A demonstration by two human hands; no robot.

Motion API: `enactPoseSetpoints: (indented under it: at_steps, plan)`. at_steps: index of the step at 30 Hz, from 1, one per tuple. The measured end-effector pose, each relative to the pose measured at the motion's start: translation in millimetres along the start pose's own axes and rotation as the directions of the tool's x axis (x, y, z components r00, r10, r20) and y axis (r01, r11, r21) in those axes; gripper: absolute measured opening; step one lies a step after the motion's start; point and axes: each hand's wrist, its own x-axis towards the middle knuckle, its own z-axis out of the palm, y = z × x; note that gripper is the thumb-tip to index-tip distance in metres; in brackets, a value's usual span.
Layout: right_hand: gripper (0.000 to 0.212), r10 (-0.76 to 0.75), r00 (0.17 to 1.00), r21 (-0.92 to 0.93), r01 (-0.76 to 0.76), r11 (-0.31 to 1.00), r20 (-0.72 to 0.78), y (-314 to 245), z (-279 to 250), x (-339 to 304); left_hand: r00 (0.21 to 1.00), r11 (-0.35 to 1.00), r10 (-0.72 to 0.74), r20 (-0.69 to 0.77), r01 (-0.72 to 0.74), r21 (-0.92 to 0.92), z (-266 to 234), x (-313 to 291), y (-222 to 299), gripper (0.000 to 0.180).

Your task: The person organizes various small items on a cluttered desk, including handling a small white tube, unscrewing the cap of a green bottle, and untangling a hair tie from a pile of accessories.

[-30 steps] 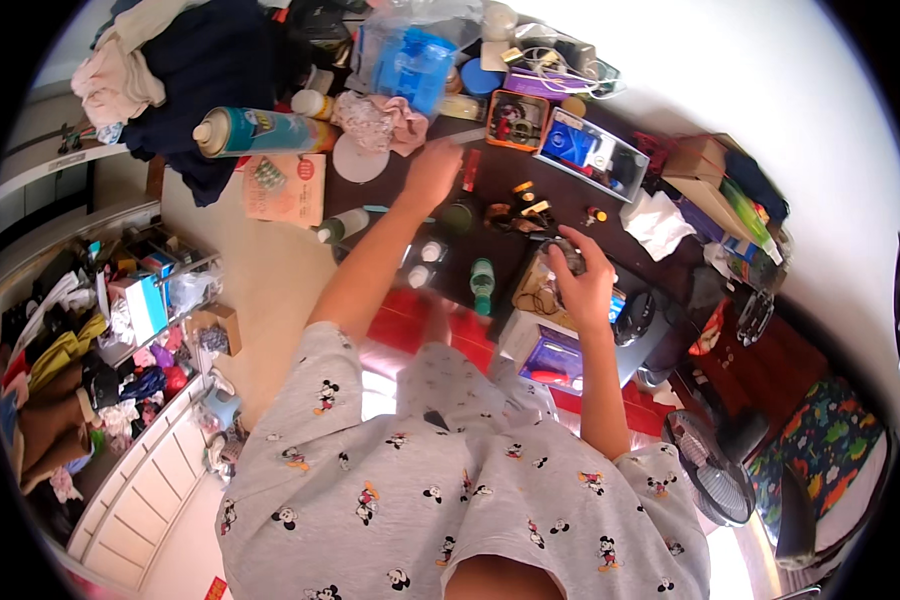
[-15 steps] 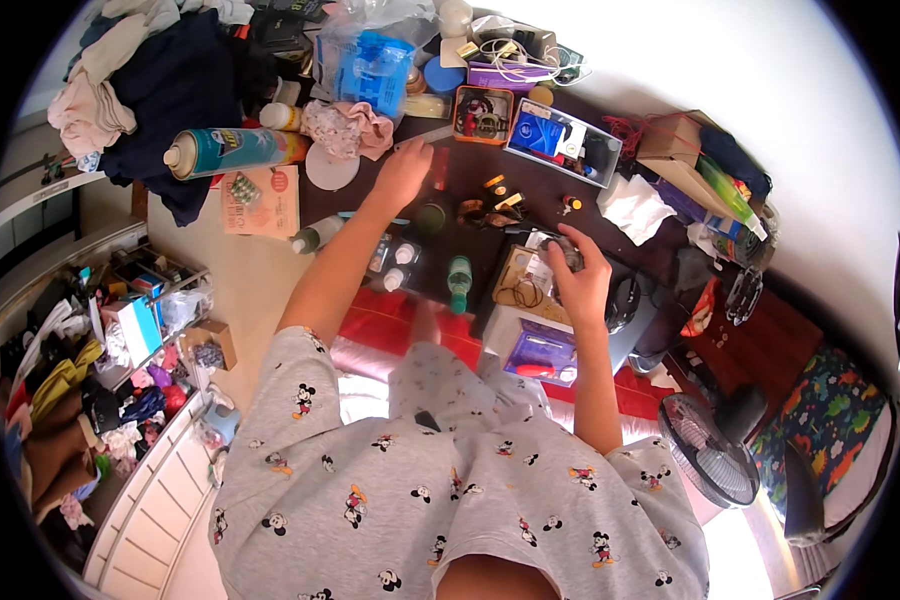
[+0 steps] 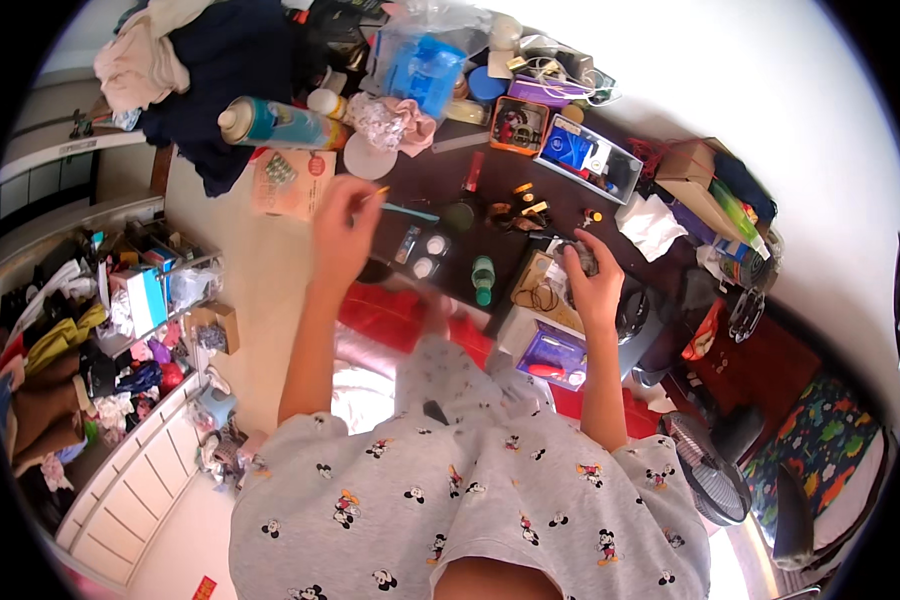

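My left hand (image 3: 345, 230) is raised over the left edge of the dark table, its fingers pinched. A tiny yellow-tipped thing (image 3: 381, 191) sticks out at the fingertips; its kind is too small to tell. On the right, my right hand (image 3: 597, 285) curls round a dark grey rounded object (image 3: 581, 261), partly hidden by the fingers. Beside that hand lies a cardboard box piece (image 3: 535, 280) with a black cord. Between the hands stand a green bottle (image 3: 483, 280) and two white-capped bottles (image 3: 429, 256). Farther back are small yellow-and-black pieces (image 3: 536, 208) and a red strip (image 3: 474, 172).
A large spray can (image 3: 280, 123) lies at the far left near dark clothes (image 3: 230, 75). A grey open box (image 3: 610, 178) and an orange tin (image 3: 518, 124) stand at the back. White tissue (image 3: 652, 226) lies at the right. A fan (image 3: 708, 470) stands at the lower right.
My left hand has drawn back and left from the far part of the table, with a tiny yellow-tipped thing at its fingertips. My right hand keeps its place by the cardboard. The view has shifted.
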Motion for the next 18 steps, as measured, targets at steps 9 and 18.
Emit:
enactPoseSetpoints:
  at_steps: [9, 18]
  plan:
    - [0.029, 0.008, 1.0, -0.053, -0.007, 0.999, 0.008, -35.4, 11.1, -26.4, 0.922, 0.908, -0.252, -0.294, 0.331, 0.259, -112.2, -170.3, -121.1, 0.009]
    - [0.032, 0.069, 0.996, -0.151, -0.078, 0.986, -0.06, -36.9, 24.8, -77.3, 0.936, 0.839, -0.31, -0.166, 0.352, 0.416, -86.4, -202.1, -259.0, 0.008]
